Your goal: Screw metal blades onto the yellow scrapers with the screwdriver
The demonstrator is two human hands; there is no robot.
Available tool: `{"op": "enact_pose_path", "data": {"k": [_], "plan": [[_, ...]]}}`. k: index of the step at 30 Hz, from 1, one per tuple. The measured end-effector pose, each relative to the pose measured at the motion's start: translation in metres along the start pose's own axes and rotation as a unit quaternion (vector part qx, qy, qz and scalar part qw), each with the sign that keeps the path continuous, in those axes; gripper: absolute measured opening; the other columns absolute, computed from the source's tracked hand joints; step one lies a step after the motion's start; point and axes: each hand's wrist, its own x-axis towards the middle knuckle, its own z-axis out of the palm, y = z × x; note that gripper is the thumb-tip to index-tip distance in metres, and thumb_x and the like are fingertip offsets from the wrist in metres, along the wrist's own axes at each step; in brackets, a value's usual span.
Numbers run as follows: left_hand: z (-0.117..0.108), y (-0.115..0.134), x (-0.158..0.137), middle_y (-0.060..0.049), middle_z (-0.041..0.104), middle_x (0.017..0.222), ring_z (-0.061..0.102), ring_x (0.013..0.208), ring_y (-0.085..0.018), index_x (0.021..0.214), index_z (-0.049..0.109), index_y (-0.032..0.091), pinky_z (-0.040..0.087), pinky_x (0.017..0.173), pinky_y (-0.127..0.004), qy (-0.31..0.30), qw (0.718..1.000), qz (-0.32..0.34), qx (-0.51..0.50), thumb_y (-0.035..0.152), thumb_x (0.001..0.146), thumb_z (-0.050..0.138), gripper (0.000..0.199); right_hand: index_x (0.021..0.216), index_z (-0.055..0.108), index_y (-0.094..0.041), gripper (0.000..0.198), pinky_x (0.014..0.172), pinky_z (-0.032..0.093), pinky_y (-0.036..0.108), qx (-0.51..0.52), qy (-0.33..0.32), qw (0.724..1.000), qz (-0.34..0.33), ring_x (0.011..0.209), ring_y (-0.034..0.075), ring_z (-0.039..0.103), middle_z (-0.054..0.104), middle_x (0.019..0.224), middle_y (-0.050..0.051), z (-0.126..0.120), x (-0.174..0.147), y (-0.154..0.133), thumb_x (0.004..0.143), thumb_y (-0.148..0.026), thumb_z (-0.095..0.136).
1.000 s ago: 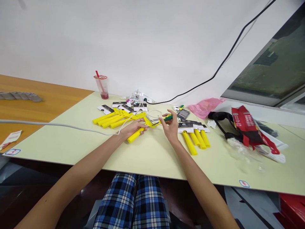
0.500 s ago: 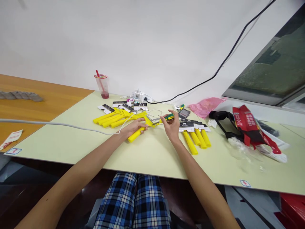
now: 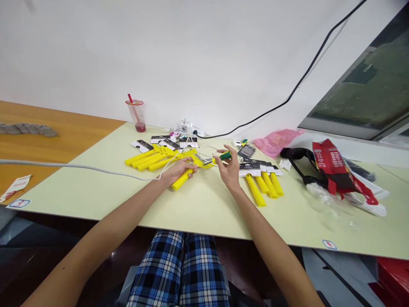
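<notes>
My left hand (image 3: 180, 171) is closed around a yellow-handled tool (image 3: 182, 179) with a wide, forked-looking head. Its plain round grip points toward me. In my right hand (image 3: 229, 168) is a green and yellow screwdriver (image 3: 223, 157), held by the fingers with the shaft pointing left. The shaft reaches the tool's head; exactly where the tip touches is too small to tell. Similar yellow tools (image 3: 145, 161) lie in a row beyond my left hand. More yellow handles (image 3: 255, 191) stick out from black-and-white cards (image 3: 250, 169) right of my right hand.
A cup with a red straw (image 3: 136, 116) stands near the wall, beside a power strip (image 3: 187, 127) and cables. A grey cable (image 3: 79, 167) crosses from the left. Pink plastic (image 3: 276, 143), a red package (image 3: 330, 164) and clear wrapping (image 3: 324, 200) lie on the right.
The fingers of my right hand have shifted on the screwdriver handle, which sits a little farther left and looks turned. My left hand and the yellow-handled tool have barely moved.
</notes>
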Motion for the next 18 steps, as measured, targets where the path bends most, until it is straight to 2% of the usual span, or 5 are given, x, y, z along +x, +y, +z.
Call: {"op": "enact_pose_path", "data": {"k": [3,8,10,15,18], "plan": [[0.0008,0.0,-0.0009,-0.005,0.073,0.095,0.069,0.069,-0.014,0.109,0.052,0.02,0.042,0.05,-0.021,-0.009,1.0,0.004,0.005,0.002,0.073,0.089,0.055,0.138,0.062,-0.027,0.049,0.08,0.069,0.038,-0.023,0.017,1.0,0.005,0.093,0.023,0.078,0.077,0.105,0.006,-0.0022,0.0025,0.0004,0.1,-0.054,0.077],[0.0004,0.0008,-0.0002,-0.005,0.072,0.092,0.069,0.069,-0.014,0.109,0.051,0.021,0.041,0.049,-0.021,0.009,1.0,-0.001,0.0,0.0,0.072,0.087,0.055,0.162,0.044,-0.031,0.071,0.1,0.068,0.048,0.042,-0.029,0.999,-0.005,0.115,0.027,0.08,0.068,0.14,0.014,0.0019,0.002,0.0042,0.102,-0.054,0.074],[0.0002,0.0011,-0.0002,-0.005,0.073,0.092,0.069,0.068,-0.014,0.109,0.051,0.021,0.041,0.049,-0.021,0.01,1.0,-0.001,0.0,0.001,0.073,0.087,0.055,0.163,0.043,-0.032,0.072,0.099,0.068,0.048,0.049,-0.043,0.998,-0.002,0.112,0.027,0.081,0.066,0.145,0.015,0.0023,0.0015,0.0039,0.102,-0.055,0.073],[0.0019,0.0013,-0.002,-0.005,0.073,0.093,0.069,0.069,-0.014,0.11,0.052,0.021,0.041,0.049,-0.021,-0.005,1.0,-0.004,0.013,0.002,0.074,0.087,0.053,0.134,0.06,-0.028,0.047,0.082,0.069,0.037,-0.031,-0.012,0.999,0.005,0.093,0.023,0.077,0.076,0.108,0.005,-0.0032,0.0038,-0.0001,0.1,-0.056,0.077],[0.0029,0.0016,-0.0025,-0.004,0.072,0.093,0.069,0.07,-0.014,0.109,0.053,0.021,0.041,0.049,-0.021,0.0,1.0,-0.007,0.012,0.001,0.074,0.087,0.052,0.137,0.057,-0.029,0.048,0.088,0.069,0.039,-0.013,-0.009,1.0,-0.005,0.098,0.023,0.079,0.074,0.115,0.007,-0.0037,0.0043,0.0012,0.101,-0.055,0.074]]}}
